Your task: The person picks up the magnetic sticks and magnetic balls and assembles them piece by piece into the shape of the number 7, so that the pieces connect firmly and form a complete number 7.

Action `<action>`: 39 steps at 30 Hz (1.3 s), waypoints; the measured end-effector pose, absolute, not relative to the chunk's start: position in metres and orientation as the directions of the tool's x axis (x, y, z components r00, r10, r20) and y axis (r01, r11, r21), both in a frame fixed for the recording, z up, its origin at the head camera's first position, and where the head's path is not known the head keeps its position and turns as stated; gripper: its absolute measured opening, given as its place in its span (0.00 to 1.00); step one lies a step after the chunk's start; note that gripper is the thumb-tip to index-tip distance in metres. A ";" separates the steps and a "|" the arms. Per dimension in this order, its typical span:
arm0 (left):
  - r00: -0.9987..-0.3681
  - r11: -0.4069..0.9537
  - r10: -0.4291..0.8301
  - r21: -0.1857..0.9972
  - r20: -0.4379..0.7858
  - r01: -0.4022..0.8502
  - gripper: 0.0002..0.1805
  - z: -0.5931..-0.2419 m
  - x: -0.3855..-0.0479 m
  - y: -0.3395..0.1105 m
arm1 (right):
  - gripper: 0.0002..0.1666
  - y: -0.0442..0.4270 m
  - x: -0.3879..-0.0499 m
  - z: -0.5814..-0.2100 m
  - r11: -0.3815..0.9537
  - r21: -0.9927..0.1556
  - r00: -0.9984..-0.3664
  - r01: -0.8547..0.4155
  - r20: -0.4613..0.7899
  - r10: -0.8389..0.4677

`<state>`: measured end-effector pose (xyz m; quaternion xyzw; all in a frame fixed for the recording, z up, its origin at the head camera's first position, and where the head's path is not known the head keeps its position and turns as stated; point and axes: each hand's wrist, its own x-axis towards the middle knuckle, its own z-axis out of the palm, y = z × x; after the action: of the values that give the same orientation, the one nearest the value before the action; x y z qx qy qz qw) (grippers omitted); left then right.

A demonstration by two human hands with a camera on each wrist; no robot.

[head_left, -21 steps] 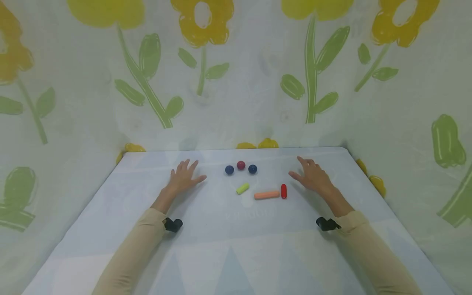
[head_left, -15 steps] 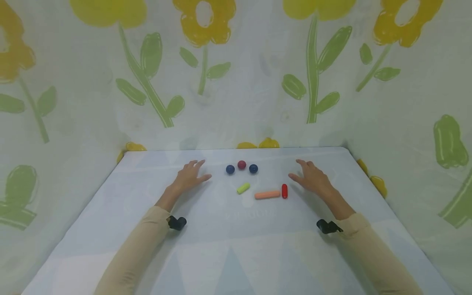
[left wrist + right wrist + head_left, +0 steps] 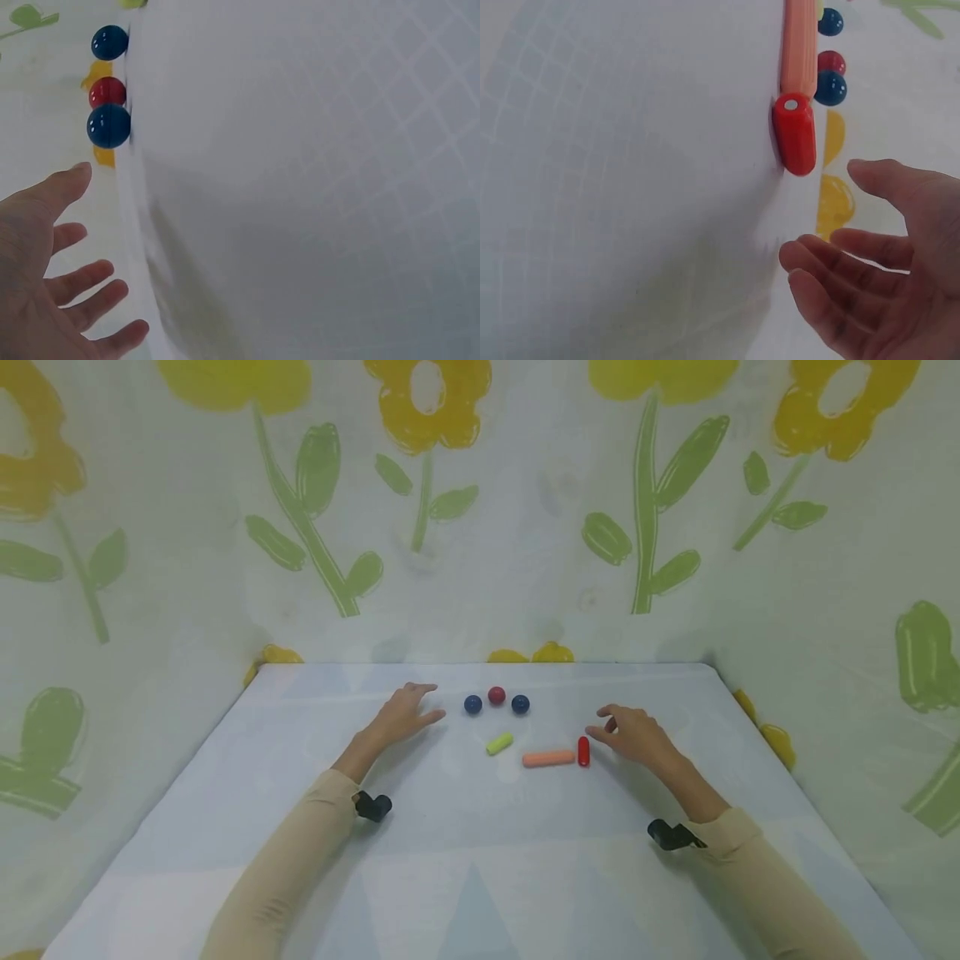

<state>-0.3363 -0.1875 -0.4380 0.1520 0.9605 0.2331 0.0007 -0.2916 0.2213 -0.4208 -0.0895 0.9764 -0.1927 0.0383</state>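
Observation:
My left hand [image 3: 403,714] reaches over the table, fingers spread and holding nothing, left of a dark blue ball [image 3: 472,704]. A red ball [image 3: 497,695] and a second dark blue ball [image 3: 521,704] lie beside it. In front of them is a short yellow-green rod [image 3: 499,743]. A longer salmon rod [image 3: 549,758] lies crosswise, its right end close to a short red rod [image 3: 583,752]. Just right of the red rod, my right hand [image 3: 636,735] hovers with loosely bent fingers and nothing in it. The right wrist view shows a pale dot on the end of the red rod [image 3: 795,139].
The pale table [image 3: 420,860] has a faint triangle pattern. Behind it and on both sides hangs a cloth [image 3: 510,552] printed with yellow flowers and green leaves. A black wrist camera [image 3: 373,806] sits on the left cuff, another wrist camera [image 3: 671,835] on the right.
My left hand has moved right, closer to the balls. The right hand has come a little nearer the red rod, its fingers more bent. The balls and rods lie as before.

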 end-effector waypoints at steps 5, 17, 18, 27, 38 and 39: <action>-0.955 0.832 0.290 0.478 0.056 0.281 0.33 -0.440 -0.339 -0.184 | 0.31 0.216 -0.290 -0.422 0.897 -0.426 -0.980 -0.119 -0.097 -0.176; -0.957 0.759 0.285 0.597 0.055 0.260 0.29 -0.443 -0.347 -0.168 | 0.31 0.209 -0.286 -0.422 0.837 -0.545 -0.964 -0.055 -0.188 -0.186; -0.958 0.755 0.281 0.605 0.053 0.255 0.29 -0.444 -0.348 -0.166 | 0.31 0.208 -0.286 -0.422 0.833 -0.551 -0.965 -0.049 -0.191 -0.183; -0.957 0.727 0.289 0.641 0.039 0.246 0.28 -0.450 -0.358 -0.148 | 0.29 0.203 -0.282 -0.427 0.839 -0.542 -0.967 -0.045 -0.189 -0.173; -0.949 0.742 0.308 0.608 0.064 0.282 0.26 -0.453 -0.364 -0.130 | 0.28 0.199 -0.281 -0.428 0.833 -0.551 -0.968 -0.054 -0.177 -0.180; -0.950 0.748 0.306 0.601 0.067 0.283 0.26 -0.454 -0.364 -0.130 | 0.28 0.199 -0.281 -0.428 0.832 -0.552 -0.968 -0.052 -0.178 -0.179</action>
<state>-0.3644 -0.1297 -0.4535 0.1577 0.9346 0.3184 0.0181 -0.2807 0.1992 -0.4280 -0.0607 0.9506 -0.2830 0.1119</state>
